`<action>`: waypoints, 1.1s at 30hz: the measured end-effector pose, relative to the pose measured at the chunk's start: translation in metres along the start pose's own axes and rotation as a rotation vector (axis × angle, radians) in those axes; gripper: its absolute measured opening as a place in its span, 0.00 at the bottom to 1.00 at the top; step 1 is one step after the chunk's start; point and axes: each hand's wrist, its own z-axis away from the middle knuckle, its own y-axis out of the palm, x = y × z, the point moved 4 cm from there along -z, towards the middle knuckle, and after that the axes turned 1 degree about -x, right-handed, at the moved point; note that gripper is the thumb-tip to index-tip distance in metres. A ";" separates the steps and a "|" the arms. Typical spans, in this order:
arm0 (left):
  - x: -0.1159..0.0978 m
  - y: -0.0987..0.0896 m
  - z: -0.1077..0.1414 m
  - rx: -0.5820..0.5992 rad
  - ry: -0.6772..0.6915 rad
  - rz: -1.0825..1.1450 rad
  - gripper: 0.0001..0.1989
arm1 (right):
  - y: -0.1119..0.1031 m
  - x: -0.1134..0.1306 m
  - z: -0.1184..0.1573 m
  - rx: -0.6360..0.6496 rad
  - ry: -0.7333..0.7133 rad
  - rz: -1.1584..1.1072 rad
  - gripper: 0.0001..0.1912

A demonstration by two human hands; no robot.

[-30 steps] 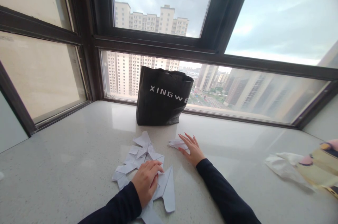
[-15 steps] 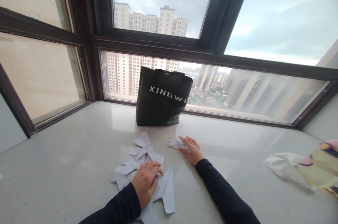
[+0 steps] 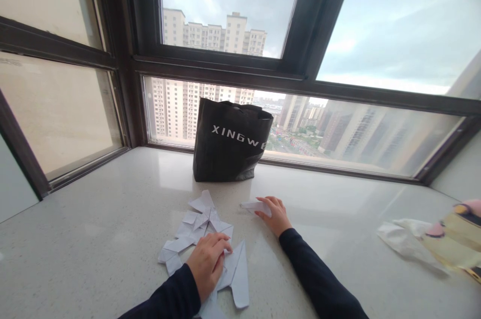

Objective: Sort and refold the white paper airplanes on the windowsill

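Observation:
Several folded white paper pieces (image 3: 195, 226) lie overlapping on the pale speckled counter, some with pointed ends and crease lines. My left hand (image 3: 210, 261) rests palm down over the near part of this pile, fingers loosely bent and touching the paper; its thumb is mostly hidden. Right of it lies a larger folded paper piece (image 3: 238, 274). Farther off, my right hand (image 3: 276, 216) pinches one narrow folded paper piece (image 3: 257, 206) between thumb and fingers, its pointed end facing left.
A black bag (image 3: 231, 146) with white lettering stands upright behind the paper, close to the window. On the right lie a crumpled white tissue (image 3: 406, 241) and a yellow and pink item (image 3: 454, 234), partly out of view. Dark window frames (image 3: 338, 166) border the counter (image 3: 93, 239).
My right hand's fingers have drawn in around the small paper piece, which now looks tilted up on its edge. My left hand stays on the pile. The view has shifted slightly.

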 end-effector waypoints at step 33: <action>0.002 0.000 0.001 -0.063 0.024 0.010 0.17 | 0.005 0.001 -0.001 0.209 0.023 0.021 0.20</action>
